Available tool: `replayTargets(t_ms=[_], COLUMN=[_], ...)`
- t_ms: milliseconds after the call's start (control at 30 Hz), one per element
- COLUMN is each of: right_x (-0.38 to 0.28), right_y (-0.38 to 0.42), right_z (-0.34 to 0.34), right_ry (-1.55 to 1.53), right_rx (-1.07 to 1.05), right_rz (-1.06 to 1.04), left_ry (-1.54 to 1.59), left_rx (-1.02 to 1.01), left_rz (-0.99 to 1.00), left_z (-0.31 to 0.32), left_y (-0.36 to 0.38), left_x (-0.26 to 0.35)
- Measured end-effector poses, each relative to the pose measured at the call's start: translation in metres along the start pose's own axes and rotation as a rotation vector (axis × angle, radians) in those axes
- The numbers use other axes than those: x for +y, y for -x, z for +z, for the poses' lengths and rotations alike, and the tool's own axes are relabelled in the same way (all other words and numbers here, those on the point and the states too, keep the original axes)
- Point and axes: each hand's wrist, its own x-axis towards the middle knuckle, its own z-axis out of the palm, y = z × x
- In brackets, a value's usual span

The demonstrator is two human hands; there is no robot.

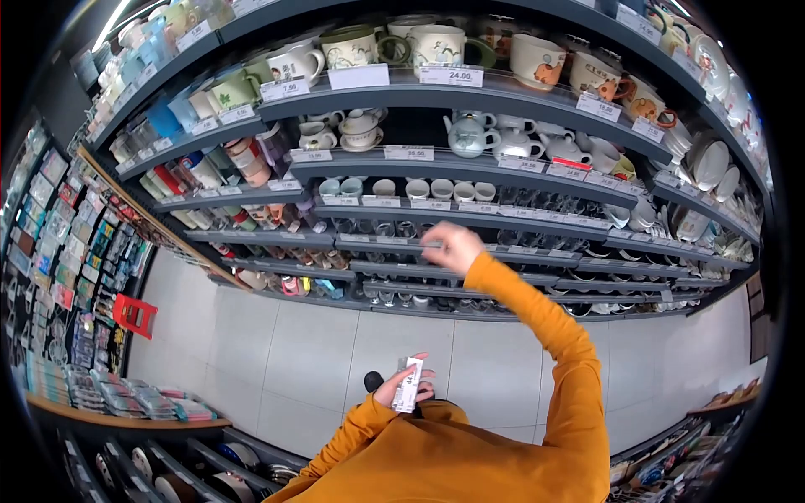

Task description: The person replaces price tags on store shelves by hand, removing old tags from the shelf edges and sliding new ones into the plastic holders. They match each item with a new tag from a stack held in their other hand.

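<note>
My left hand holds a small stack of white price labels low in front of my body, with the fingers wrapped round it. My right hand is raised in front of the lower shelves, its fingers curled together and slightly blurred; whether anything is between them is too small to tell. Behind and above it, a row of small cups stands on a shelf with price labels along its edge. A pale blue teapot sits one shelf higher.
Large patterned mugs fill an upper shelf. Plates stand at the right. A red step stool is on the tiled floor at the left, near a rack of packaged goods. More shelving lies behind me.
</note>
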Motion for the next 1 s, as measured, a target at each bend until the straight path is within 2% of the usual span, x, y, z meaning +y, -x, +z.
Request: replayTargets(t_ms=[100,133,167,233,367,467,667,867,967,1000], right_x=[0.044,0.059,0.072,0.084,0.103,0.105,0.106,0.076,0.031,0.026], right_y=[-0.039,-0.048,-0.056,-0.066,-0.080,-0.086,-0.096,-0.069,-0.030,-0.013], right_z=[-0.013,-0.010,-0.005,-0.002,0.011,0.013,0.004,-0.020,-0.038,-0.037], right_ry=[0.178,0.267,0.355,0.453,0.553,0.526,0.449,0.420,0.211,0.150], right_rx=[0.214,0.284,0.355,0.277,0.190,0.197,0.073,0.206,0.064,-0.009], right_rz=[0.155,0.142,0.128,0.152,0.152,0.161,0.216,-0.016,-0.089,-0.196], left_ry=[-0.121,-0.142,-0.191,-0.229,-0.265,-0.247,-0.239,-0.128,-0.104,-0.038], left_rx=[-0.045,-0.206,-0.218,-0.258,-0.218,-0.190,-0.121,-0.064,-0.002,-0.165], left_rz=[-0.114,-0.176,-0.249,-0.304,-0.263,-0.219,-0.186,-0.055,-0.021,-0.018], left_z=[-0.015,-0.033,-0.026,-0.031,-0.031,-0.033,-0.022,-0.022,-0.015,-0.034], left_y=[-0.007,-0.014,-0.011,-0.010,-0.006,-0.008,-0.010,-0.012,-0.013,-0.017], left_x=[-0.021,-0.030,-0.030,-0.033,-0.027,-0.028,-0.024,-0.015,0.002,0.007])
